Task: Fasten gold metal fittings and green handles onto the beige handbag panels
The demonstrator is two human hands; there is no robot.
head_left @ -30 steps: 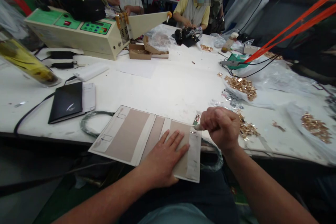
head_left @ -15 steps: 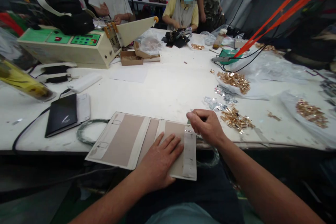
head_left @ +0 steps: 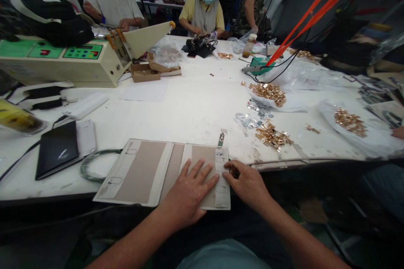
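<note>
Panel (head_left: 143, 170) lay open across table (head_left: 195, 111) edge, your left hand (head_left: 187, 193) flat on it, fingers spread. Your right hand (head_left: 248, 183) curled at its right edge; grip unclear. Metal piece (head_left: 219, 154) sat on right strip (head_left: 222, 198); left outlines (head_left: 115, 180) seemed unfitted.

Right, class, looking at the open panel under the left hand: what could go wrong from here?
The panel overhangs the front of the white table, so it might tip or slide if the left hand eased off.
The loose gold pieces lie near the table's front edge, beyond the right hand; a careless sweep could scatter them.
</note>
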